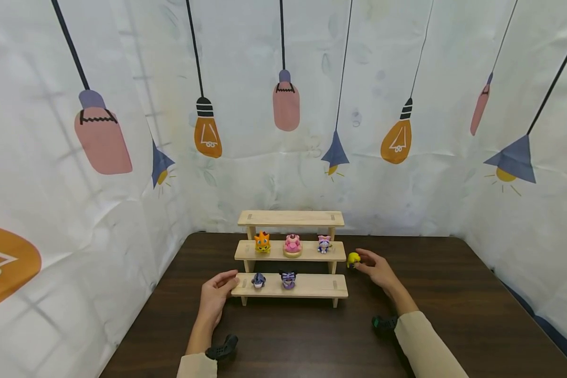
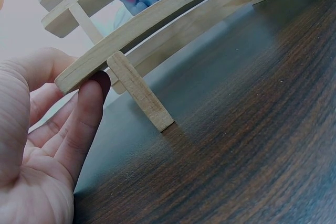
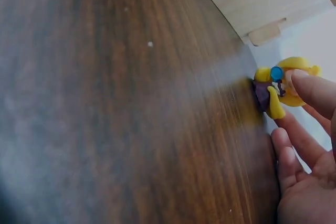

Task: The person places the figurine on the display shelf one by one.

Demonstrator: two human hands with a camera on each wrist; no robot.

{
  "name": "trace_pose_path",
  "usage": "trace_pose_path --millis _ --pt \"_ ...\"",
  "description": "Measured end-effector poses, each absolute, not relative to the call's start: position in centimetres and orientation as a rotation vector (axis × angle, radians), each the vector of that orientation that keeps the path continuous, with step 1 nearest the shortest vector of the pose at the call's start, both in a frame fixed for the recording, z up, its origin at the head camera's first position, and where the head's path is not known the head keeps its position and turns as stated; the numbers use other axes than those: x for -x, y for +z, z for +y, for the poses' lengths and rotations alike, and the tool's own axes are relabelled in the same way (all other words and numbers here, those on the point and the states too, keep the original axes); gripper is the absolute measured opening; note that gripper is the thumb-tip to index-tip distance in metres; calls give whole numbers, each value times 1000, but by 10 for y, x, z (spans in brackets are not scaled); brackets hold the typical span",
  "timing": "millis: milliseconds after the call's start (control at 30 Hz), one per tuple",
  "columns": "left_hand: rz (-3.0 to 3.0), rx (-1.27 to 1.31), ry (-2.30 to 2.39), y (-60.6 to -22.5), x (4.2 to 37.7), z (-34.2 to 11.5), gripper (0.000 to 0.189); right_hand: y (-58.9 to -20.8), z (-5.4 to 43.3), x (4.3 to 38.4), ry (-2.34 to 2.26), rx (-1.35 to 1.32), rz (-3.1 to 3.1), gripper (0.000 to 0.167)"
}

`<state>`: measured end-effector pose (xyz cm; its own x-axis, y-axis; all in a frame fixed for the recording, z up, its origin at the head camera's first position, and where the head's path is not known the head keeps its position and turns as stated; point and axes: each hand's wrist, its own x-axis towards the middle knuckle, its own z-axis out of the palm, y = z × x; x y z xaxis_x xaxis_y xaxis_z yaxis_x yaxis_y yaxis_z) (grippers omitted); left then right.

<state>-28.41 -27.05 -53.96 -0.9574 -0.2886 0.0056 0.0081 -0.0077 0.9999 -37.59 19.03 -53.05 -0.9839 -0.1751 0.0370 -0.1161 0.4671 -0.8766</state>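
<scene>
A three-step wooden display shelf point(image 1: 318, 286) stands on the dark table. My left hand point(image 1: 214, 296) pinches the left end of its lowest board point(image 2: 86, 69), thumb above and fingers beneath. Beside the shelf's right side, my right hand point(image 1: 378, 270) pinches a small yellow figurine point(image 1: 353, 259). In the right wrist view this figurine shows a dark purple lower part point(image 3: 261, 95) close to the tabletop. On the lowest board sit a blue donkey figurine point(image 1: 258, 281) and a purple figurine with dark ears point(image 1: 288, 280).
The middle board carries an orange figurine point(image 1: 262, 242), a pink one point(image 1: 292, 245) and a pink-and-purple one point(image 1: 324, 244). Behind the table point(image 1: 453, 294) hangs a white cloth point(image 1: 245, 184) printed with lamps. Dark bands point(image 1: 222, 347) circle both wrists.
</scene>
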Motion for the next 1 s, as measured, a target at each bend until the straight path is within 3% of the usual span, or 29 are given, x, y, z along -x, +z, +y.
trace_pose_path --millis 1000 --pt "-2060 -298 -2072 -539 283 -270 42 -531 183 378 -1597 216 2640 49"
